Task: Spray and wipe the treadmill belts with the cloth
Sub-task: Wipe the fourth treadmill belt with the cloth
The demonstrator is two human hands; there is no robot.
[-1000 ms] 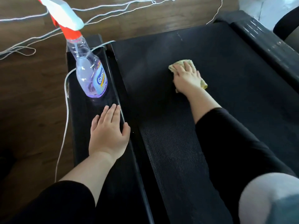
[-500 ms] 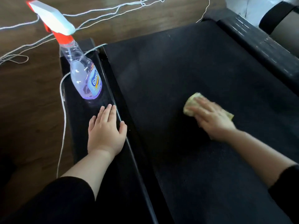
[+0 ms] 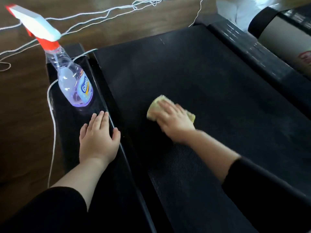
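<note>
Head view: at frame centre the right hand [image 3: 176,123] presses the crumpled yellow-green cloth [image 3: 154,109] flat-fingered onto the black belt [image 3: 218,91]. The cloth pokes out at the hand's upper left (motion-blurred). Most of the belt lies to its upper right. The left hand [image 3: 97,138] rests flat, holding nothing, on the side rail [image 3: 67,132], nearer the spray bottle [image 3: 74,84].

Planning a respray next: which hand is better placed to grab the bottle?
Probably left. The left hand lies empty near the spray bottle on the side rail; the right hand presses the cloth on the belt.
</note>
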